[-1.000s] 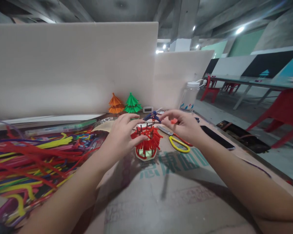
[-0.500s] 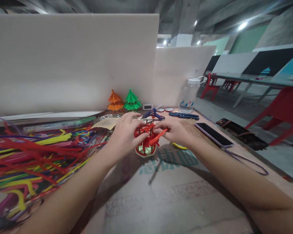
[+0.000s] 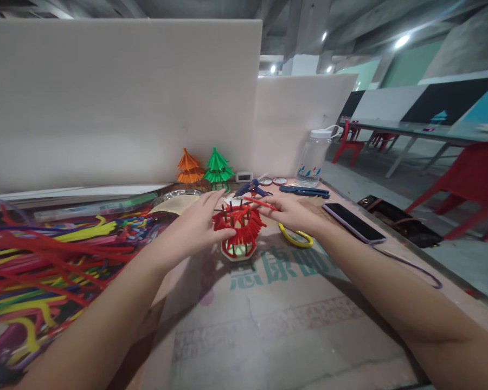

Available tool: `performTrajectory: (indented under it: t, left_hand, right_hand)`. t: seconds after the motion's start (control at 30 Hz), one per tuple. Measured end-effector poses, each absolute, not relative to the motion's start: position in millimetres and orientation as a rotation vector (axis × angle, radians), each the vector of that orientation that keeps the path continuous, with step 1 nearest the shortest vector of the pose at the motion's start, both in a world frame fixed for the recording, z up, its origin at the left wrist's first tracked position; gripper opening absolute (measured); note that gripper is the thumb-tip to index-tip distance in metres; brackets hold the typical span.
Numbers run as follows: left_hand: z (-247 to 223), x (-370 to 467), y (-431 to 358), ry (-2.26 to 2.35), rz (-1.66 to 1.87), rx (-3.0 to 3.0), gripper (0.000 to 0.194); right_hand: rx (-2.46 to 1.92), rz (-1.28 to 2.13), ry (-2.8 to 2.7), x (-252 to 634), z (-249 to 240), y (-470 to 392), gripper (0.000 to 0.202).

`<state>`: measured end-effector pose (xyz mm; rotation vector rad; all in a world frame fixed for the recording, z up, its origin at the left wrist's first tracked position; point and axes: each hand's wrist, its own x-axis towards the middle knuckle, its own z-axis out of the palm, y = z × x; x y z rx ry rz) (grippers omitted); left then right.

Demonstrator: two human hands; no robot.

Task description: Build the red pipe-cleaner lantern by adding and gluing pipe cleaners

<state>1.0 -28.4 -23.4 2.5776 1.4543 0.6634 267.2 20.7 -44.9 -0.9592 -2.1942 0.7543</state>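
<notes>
A small red pipe-cleaner lantern (image 3: 239,230) on a pale base stands in the middle of the cardboard-covered table (image 3: 276,319). My left hand (image 3: 195,225) holds its left side, thumb pressed against the red loops and fingers stretched over the top. My right hand (image 3: 295,211) pinches a red pipe cleaner piece (image 3: 260,203) and lays it across the lantern's upper rim, where dark sticks poke up.
A heap of coloured pipe cleaners (image 3: 44,260) fills the left. Yellow-handled scissors (image 3: 296,237) lie under my right wrist. A phone (image 3: 353,222), blue glue gun (image 3: 252,188), water bottle (image 3: 313,157), and orange and green paper trees (image 3: 205,169) stand behind. White partition boards (image 3: 117,103) close the back.
My right hand has lifted the red piece from the lantern's right side up to its top rim. My left hand's fingers have spread more over the top. The view shifted slightly.
</notes>
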Motion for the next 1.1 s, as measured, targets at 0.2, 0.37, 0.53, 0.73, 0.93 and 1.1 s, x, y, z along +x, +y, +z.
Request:
performTrajectory:
  t: [0.2,0.37,0.53,0.73,0.93,1.1]
  left_hand:
    - [-19,-19,-19,1.498,0.670,2.658,0.072]
    - [-11,-17,-22,1.322,0.774,2.809,0.039]
    - [-8,-4,-33,1.269,0.926,2.851,0.027]
    - [-8,0,-35,1.319,0.883,2.854,0.029]
    - [-15,-1,-32,1.435,0.782,2.624,0.078]
    - [-19,3,-31,1.391,0.638,2.526,0.093]
  right_hand:
    - [-1.061,0.714,-2.181,265,-30,8,0.030]
    - [-1.027,0.647,-2.170,257,-26,-2,0.021]
    - [-1.029,0.550,-2.255,255,-27,-5,0.019]
    - [-0.954,0.528,-2.268,255,-29,-5,0.017]
    - [-0.989,0.498,-2.113,259,-29,1,0.019]
    - [-0.998,0.464,-2.061,263,-23,1,0.028]
